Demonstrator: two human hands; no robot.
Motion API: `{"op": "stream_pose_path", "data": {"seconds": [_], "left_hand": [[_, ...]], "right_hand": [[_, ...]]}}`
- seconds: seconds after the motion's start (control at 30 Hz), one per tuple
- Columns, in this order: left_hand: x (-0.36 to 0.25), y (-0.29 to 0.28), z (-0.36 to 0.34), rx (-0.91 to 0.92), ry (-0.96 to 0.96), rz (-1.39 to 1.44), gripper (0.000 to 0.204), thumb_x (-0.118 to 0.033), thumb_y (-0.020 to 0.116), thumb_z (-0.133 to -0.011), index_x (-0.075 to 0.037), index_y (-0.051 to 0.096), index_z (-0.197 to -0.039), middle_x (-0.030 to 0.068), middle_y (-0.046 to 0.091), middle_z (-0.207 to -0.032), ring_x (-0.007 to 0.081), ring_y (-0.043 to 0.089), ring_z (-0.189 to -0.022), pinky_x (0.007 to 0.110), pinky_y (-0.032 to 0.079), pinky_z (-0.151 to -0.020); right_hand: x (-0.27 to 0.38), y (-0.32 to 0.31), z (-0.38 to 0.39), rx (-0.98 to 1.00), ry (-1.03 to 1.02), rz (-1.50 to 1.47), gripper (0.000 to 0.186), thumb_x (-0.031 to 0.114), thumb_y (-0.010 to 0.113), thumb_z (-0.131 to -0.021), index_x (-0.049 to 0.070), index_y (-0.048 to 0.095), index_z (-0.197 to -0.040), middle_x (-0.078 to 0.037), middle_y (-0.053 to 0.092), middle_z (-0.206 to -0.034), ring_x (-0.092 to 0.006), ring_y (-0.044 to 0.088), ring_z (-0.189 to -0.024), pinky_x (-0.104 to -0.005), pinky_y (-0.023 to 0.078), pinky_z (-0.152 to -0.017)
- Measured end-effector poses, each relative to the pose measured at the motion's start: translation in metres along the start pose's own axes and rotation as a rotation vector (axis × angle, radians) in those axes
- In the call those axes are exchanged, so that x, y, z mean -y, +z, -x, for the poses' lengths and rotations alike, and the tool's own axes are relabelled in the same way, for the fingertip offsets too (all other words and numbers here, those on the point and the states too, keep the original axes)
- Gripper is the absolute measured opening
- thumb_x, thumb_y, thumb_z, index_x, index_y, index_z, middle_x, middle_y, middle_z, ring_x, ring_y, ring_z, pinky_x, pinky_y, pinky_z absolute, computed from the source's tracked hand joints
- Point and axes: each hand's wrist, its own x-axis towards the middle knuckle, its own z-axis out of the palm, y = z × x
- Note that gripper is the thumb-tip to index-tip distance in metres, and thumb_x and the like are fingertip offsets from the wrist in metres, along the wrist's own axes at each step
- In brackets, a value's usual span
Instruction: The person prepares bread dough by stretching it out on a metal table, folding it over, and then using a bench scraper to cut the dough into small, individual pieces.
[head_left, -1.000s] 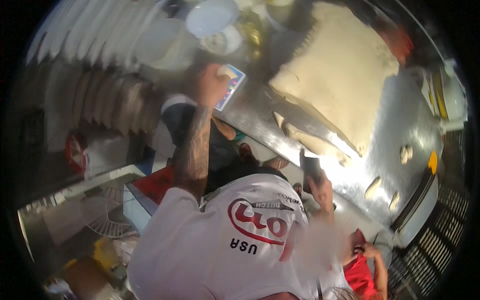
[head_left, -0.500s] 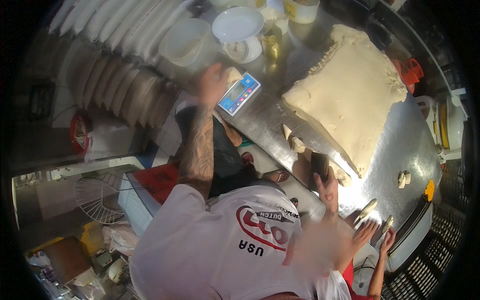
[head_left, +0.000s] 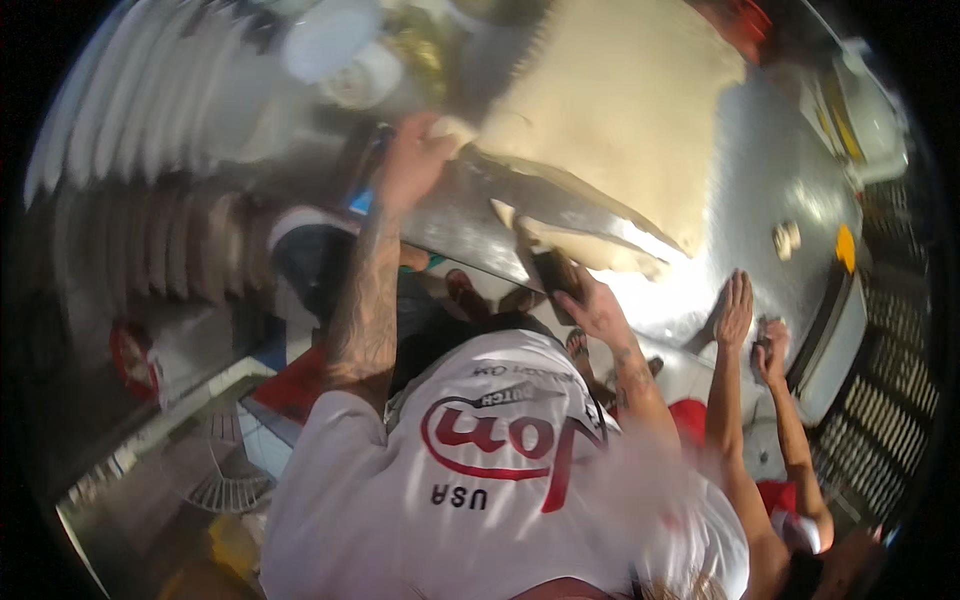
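My left hand (head_left: pixel 412 165) is closed on a small piece of pale dough (head_left: pixel 453 132), near the left edge of a big dough slab (head_left: pixel 620 110). Beside that wrist, a blue digital scale (head_left: pixel 362 200) is partly hidden by my arm. In my right hand (head_left: pixel 600 308) is a dark, flat dough scraper (head_left: pixel 553 272), held at the table's near edge. A cut strip of dough (head_left: pixel 590 248) lies just beyond the scraper, along the slab's near side. The picture is somewhat blurred by motion.
At right, a co-worker's flat hand (head_left: pixel 735 308) and curled hand (head_left: pixel 771 350) rest over the metal table (head_left: pixel 760 180). Small dough pieces (head_left: pixel 786 240) lie near a yellow-orange object (head_left: pixel 845 248). A dial scale with a white pan (head_left: pixel 332 42) stands far left, close to stacked white sacks (head_left: pixel 120 90).
My left hand has carried the dough piece off the digital scale towards the slab. The view has shifted. My right hand keeps the scraper near the dough strip. The co-worker's hands have moved.
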Motion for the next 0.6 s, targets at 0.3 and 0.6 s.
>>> {"op": "stream_pose_path", "data": {"seconds": [0.3, 0.6], "left_hand": [[0.04, 0.117, 0.049, 0.439, 0.137, -0.51, 0.043, -0.03, 0.074, -0.096, -0.005, 0.066, -0.131, 0.0159, 0.066, -0.133, 0.0284, 0.063, -0.124, 0.041, 0.05, -0.104], [0.077, 0.133, 0.074, 0.373, 0.188, -0.462, 0.047, -0.022, 0.073, -0.089, -0.01, 0.061, -0.132, 0.0209, 0.063, -0.126, 0.0417, 0.061, -0.119, 0.049, 0.052, -0.099]], "right_hand": [[0.028, 0.01, -0.006, -0.359, 0.074, 0.102, 0.026, 0.02, 0.061, -0.096, 0.005, 0.051, -0.116, -0.024, 0.069, -0.096, -0.0471, 0.068, -0.086, -0.0563, 0.052, -0.072], [0.019, 0.036, -0.081, -0.314, 0.217, 0.375, 0.02, 0.015, 0.048, -0.1, 0.003, 0.047, -0.116, -0.022, 0.071, -0.097, -0.0456, 0.071, -0.089, -0.0562, 0.056, -0.074]]}}
